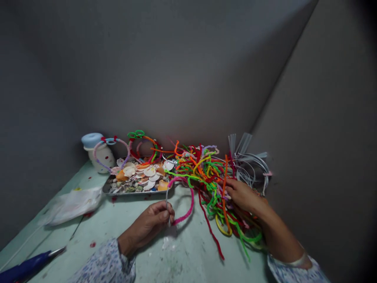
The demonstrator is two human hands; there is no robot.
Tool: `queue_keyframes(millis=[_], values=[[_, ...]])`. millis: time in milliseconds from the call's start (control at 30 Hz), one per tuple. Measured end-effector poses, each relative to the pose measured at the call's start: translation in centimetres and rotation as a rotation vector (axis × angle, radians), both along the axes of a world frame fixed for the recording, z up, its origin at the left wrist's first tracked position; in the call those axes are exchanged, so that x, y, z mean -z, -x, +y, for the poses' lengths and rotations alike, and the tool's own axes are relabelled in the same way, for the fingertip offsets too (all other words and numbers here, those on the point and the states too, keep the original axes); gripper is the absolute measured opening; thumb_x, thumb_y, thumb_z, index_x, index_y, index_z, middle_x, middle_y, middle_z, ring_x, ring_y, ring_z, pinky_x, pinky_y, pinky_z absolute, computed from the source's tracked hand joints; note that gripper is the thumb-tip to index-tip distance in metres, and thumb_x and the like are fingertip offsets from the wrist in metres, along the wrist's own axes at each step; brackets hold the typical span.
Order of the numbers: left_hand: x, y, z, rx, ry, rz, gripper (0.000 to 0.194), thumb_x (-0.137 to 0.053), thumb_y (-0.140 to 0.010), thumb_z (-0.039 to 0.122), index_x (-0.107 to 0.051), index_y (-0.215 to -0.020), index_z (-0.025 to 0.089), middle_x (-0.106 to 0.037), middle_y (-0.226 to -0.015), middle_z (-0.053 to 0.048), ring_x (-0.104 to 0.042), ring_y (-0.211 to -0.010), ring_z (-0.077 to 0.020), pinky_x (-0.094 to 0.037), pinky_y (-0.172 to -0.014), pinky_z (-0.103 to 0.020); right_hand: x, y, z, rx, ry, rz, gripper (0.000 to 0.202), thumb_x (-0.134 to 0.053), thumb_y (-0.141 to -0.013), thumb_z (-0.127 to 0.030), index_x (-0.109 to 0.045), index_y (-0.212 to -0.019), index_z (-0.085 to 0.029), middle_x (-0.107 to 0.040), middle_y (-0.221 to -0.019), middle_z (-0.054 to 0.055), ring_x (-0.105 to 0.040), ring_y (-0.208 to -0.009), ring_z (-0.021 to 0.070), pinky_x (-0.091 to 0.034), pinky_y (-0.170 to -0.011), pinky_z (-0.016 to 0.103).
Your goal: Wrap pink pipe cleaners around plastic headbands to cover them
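My left hand point(154, 220) pinches a hoop of thin pale wire, most of which is wrapped in a pink pipe cleaner point(192, 201). Bare wire shows on the hoop's left side, beside the fingers. My right hand point(243, 194) reaches into a large tangled heap of pipe cleaners point(206, 169) in red, orange, green, yellow and purple. Its fingers are bent together among the strands, with the tips partly hidden, so which strand they grip is unclear. An orange pipe cleaner point(224, 188) stands up just left of those fingers.
Behind my left hand, a metal tray point(138, 193) holds shells and small stones. Finished-looking hoops point(129, 151) lean behind it near a white jar with a blue lid point(100, 155). Glue sticks point(243, 142) and wire loops point(250, 169) lie back right. A blue-handled tool point(32, 265) and plastic bag point(75, 204) are left.
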State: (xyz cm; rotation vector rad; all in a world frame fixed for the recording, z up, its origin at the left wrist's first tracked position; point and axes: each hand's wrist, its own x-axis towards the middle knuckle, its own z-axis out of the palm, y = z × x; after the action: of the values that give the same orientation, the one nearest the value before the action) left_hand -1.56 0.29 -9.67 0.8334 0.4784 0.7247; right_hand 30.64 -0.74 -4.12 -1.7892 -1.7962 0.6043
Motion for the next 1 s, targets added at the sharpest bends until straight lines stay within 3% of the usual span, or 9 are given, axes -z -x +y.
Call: queue_keyframes(millis=[100,300,400,533,633,733,767,867,1000], values=[[-0.1,-0.1,0.1,0.037,-0.01,0.03,0.018,-0.074,-0.074,0.025,-0.066,-0.083,0.011,-0.062,-0.07,-0.003,-0.054,-0.065,-0.0106,-0.036,-0.064,-0.021,0.2,0.1,0.1,0.02,0.038,0.072,0.025,-0.043,-0.081,-0.024,-0.068,-0.079,-0.019,-0.069,-0.076,0.004,-0.059,-0.075,0.0203,-0.045,-0.07,0.029],[-0.4,0.0,0.2,0.044,-0.035,0.122,0.021,-0.072,-0.075,0.026,-0.066,-0.084,0.009,-0.059,-0.068,-0.003,-0.049,-0.062,-0.0093,-0.033,-0.061,-0.021,0.6,0.6,0.2,0.145,0.265,0.451,0.023,-0.042,-0.078,-0.029,-0.063,-0.077,-0.019,-0.058,-0.055,-0.002,-0.047,-0.043,0.013,-0.038,-0.043,0.023],[-0.8,-0.1,0.4,0.037,-0.103,0.25,0.024,-0.07,-0.076,0.03,-0.066,-0.087,0.009,-0.06,-0.071,-0.004,-0.048,-0.062,-0.0093,-0.032,-0.061,-0.021,1.5,0.7,0.4,0.135,0.151,0.313,0.017,-0.046,-0.077,-0.026,-0.062,-0.076,-0.02,-0.058,-0.057,-0.003,-0.048,-0.045,0.0129,-0.037,-0.045,0.023],[-1.9,-0.3,0.7,0.077,-0.241,0.575,0.031,-0.063,-0.079,0.04,-0.067,-0.086,0.009,-0.061,-0.071,-0.004,-0.049,-0.06,-0.0112,-0.034,-0.061,-0.024,2.0,1.2,0.5,0.116,-0.078,-0.066,0.019,-0.045,-0.079,-0.021,-0.063,-0.072,-0.021,-0.059,-0.062,0.0,-0.054,-0.058,0.0159,-0.04,-0.055,0.025],[-3.9,-0.3,0.1,0.123,-0.506,1.011,0.039,-0.051,-0.085,0.045,-0.068,-0.077,0.01,-0.06,-0.068,-0.005,-0.053,-0.064,-0.0165,-0.036,-0.061,-0.028,1.6,1.5,0.6,0.127,-0.165,-0.236,0.021,-0.042,-0.082,-0.019,-0.06,-0.071,-0.02,-0.058,-0.075,0.004,-0.056,-0.07,0.0181,-0.04,-0.064,0.028],[-7.0,-0.7,-1.5,-0.114,-0.905,1.354,0.032,-0.058,-0.081,0.039,-0.068,-0.1,0.015,-0.064,-0.1,-0.012,-0.057,-0.094,-0.0274,-0.041,-0.079,-0.037,1.4,1.6,0.7,0.144,-0.191,-0.32,0.02,-0.038,-0.085,-0.018,-0.056,-0.077,-0.019,-0.057,-0.082,0.007,-0.055,-0.075,0.019,-0.039,-0.068,0.029],[-8.1,-1.2,-2.0,-0.188,-1.018,1.37,0.03,-0.057,-0.082,0.036,-0.067,-0.104,0.017,-0.062,-0.106,-0.012,-0.056,-0.101,-0.0287,-0.041,-0.084,-0.039,1.4,1.6,0.7,0.131,-0.196,-0.346,0.02,-0.037,-0.086,-0.017,-0.055,-0.079,-0.019,-0.057,-0.083,0.007,-0.055,-0.076,0.0189,-0.038,-0.068,0.029],[-10.6,-4.3,-2.3,-0.23,-1.322,1.166,0.023,-0.053,-0.086,0.029,-0.065,-0.104,0.021,-0.063,-0.106,-0.008,-0.056,-0.1,-0.0231,-0.042,-0.087,-0.036,1.3,1.9,0.6,0.087,-0.196,-0.376,0.018,-0.036,-0.088,-0.018,-0.054,-0.083,-0.019,-0.059,-0.081,0.006,-0.056,-0.074,0.019,-0.037,-0.065,0.029],[-10.6,-10.5,1.0,-0.172,-1.798,1.032,0.035,-0.053,-0.082,0.015,-0.057,-0.117,0.018,-0.064,-0.108,-0.008,-0.053,-0.105,-0.0235,-0.038,-0.094,-0.038,0.6,2.4,0.4,0.083,-0.237,-0.39,0.02,-0.035,-0.088,-0.016,-0.054,-0.089,-0.017,-0.063,-0.082,0.008,-0.059,-0.073,0.0197,-0.037,-0.066,0.029]])
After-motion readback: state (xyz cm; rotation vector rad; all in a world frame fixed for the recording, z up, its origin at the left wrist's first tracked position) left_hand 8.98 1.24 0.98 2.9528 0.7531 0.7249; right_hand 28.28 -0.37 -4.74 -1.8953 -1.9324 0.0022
